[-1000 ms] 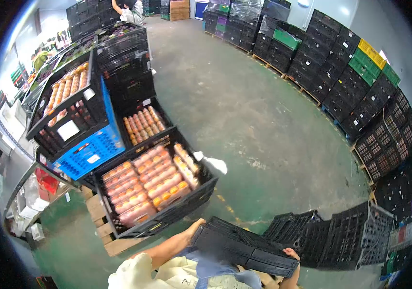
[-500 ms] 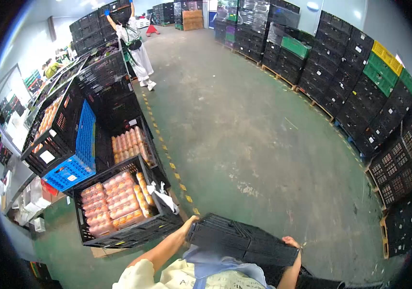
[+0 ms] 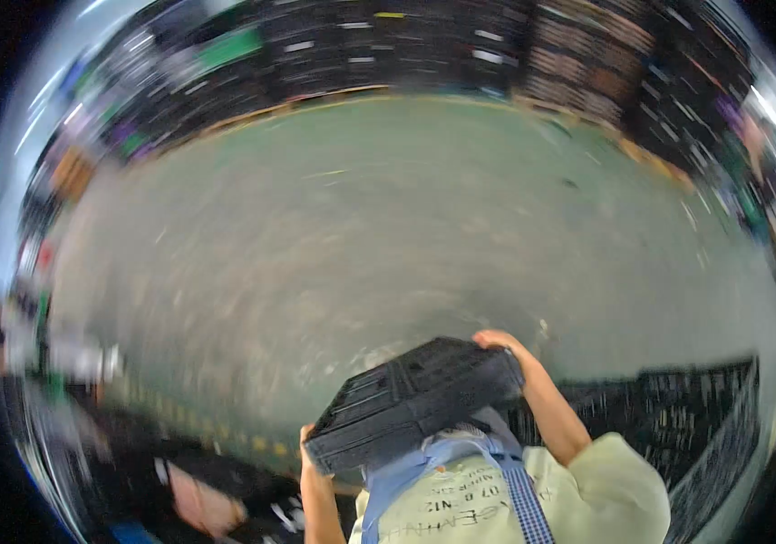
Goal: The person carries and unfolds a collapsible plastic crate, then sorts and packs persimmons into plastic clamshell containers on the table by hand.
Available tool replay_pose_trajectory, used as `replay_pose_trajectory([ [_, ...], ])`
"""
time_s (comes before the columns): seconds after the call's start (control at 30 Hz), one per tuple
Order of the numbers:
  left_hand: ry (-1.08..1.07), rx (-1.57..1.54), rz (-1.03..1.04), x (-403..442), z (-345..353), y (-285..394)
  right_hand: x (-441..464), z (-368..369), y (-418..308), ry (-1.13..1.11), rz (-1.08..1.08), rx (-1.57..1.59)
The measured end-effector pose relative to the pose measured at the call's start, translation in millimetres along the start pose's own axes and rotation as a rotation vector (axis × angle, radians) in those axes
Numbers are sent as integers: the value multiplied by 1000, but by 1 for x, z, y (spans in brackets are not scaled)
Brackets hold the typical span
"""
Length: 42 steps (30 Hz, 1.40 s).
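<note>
A black folded plastic crate [image 3: 415, 399] is held in front of my chest, tilted with its right end farther out. My left hand [image 3: 310, 446] is closed around its left end, near the lower corner. At the other end, my right hand [image 3: 500, 343] grips the far right corner. The crate's body hides part of the fingers of both hands. Below it show my pale yellow shirt and a blue apron [image 3: 406, 476].
Motion blurs the surroundings. Stacked black crates [image 3: 343, 54] on pallets line the far side of the grey-green floor [image 3: 388, 236]. More black crates [image 3: 678, 408] stand close at right. Blurred packed goods [image 3: 205, 503] lie at lower left, near a yellow-black floor line [image 3: 252, 442].
My view has swung right, away from the packed crates at left toward the wall of stacks. The folded crate has turned with me, still held in both hands.
</note>
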<state>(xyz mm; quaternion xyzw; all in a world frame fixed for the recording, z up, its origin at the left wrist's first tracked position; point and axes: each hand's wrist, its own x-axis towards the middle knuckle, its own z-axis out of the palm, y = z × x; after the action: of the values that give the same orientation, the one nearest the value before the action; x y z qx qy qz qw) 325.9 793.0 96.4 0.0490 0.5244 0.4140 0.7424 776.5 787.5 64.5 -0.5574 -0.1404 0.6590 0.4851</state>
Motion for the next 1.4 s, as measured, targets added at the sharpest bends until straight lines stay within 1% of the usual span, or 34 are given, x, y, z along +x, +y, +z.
replay_pose_trajectory([
  [0.03, -71, 43, -64, 17, 32, 14, 13, -20, -7, -13, -82, 7],
  [0.07, -141, 81, -139, 24, 65, 26, 7, -43, -20, -13, -165, -1],
  [0.13, -202, 283, -157, 120, 68, 45, 11, -58, -40, 87, -106, -80],
  [0.17, -153, 308, -177, 131, 103, 50, 12, -71, -35, 145, -135, 5],
  [0.23, -271, 430, -234, 150, 177, 51, 15, -108, -31, 247, -201, 139],
  [0.27, -312, 482, -227, 162, 219, 41, 30, -132, -35, 258, -225, 190],
  [0.3, -332, 496, -271, 171, 256, 36, 32, -144, -38, 291, -227, 237],
  [0.33, -318, 552, -280, 184, 291, 29, 29, -160, -48, 311, -251, 279],
  [0.37, -336, 583, -303, 212, 314, 20, 28, -177, -60, 283, -301, 413],
  [0.4, -364, 612, -317, 237, 345, 10, 34, -199, -65, 316, -315, 448],
  [0.47, -384, 706, -301, 229, 435, -21, 41, -252, -79, 391, -370, 497],
  [0.53, -407, 780, -272, 270, 495, -46, 38, -294, -110, 448, -389, 557],
  [0.6, -461, 837, -274, 285, 552, -77, 36, -344, -130, 471, -440, 569],
  [0.63, -485, 847, -313, 287, 582, -97, 16, -352, -161, 495, -402, 645],
  [0.67, -519, 852, -351, 288, 617, -117, 27, -387, -155, 600, -509, 497],
  [0.73, -583, 873, -422, 288, 685, -157, 19, -438, -173, 650, -465, 525],
  [0.77, -546, 923, -427, 294, 717, -181, 17, -468, -176, 693, -492, 430],
  [0.8, -572, 947, -449, 305, 750, -209, 16, -497, -178, 706, -531, 428],
  [0.87, -605, 1014, -488, 329, 810, -260, 10, -545, -188, 804, -565, 484],
  [0.93, -639, 1099, -524, 348, 872, -315, -15, -573, -214, 810, -546, 711],
  [0.97, -709, 1154, -511, 359, 903, -339, -15, -598, -207, 887, -515, 720],
  [1.0, -764, 1196, -505, 348, 933, -368, -30, -612, -216, 982, -503, 731],
  [1.03, -765, 1171, -601, 361, 964, -401, -37, -628, -214, 1080, -460, 659],
  [1.07, -765, 1146, -700, 369, 992, -439, -46, -655, -199, 1137, -554, 604],
  [1.1, -871, 1286, -732, 330, 1030, -468, -66, -669, -201, 1156, -595, 723],
  [1.13, -905, 1326, -794, 307, 1063, -498, -78, -676, -202, 1164, -640, 861],
  [1.2, -943, 1330, -863, 323, 1101, -576, -102, -701, -188, 1213, -655, 1067],
  [1.23, -940, 1392, -836, 302, 1121, -608, -114, -719, -180, 1237, -666, 1160],
  [1.3, -929, 1514, -774, 247, 1155, -682, -139, -759, -157, 1326, -706, 1107],
  [1.37, -995, 1566, -843, 205, 1175, -761, -176, -800, -144, 1393, -708, 1079],
  [1.4, -1020, 1598, -859, 189, 1183, -785, -189, -807, -145, 1383, -665, 1170],
])
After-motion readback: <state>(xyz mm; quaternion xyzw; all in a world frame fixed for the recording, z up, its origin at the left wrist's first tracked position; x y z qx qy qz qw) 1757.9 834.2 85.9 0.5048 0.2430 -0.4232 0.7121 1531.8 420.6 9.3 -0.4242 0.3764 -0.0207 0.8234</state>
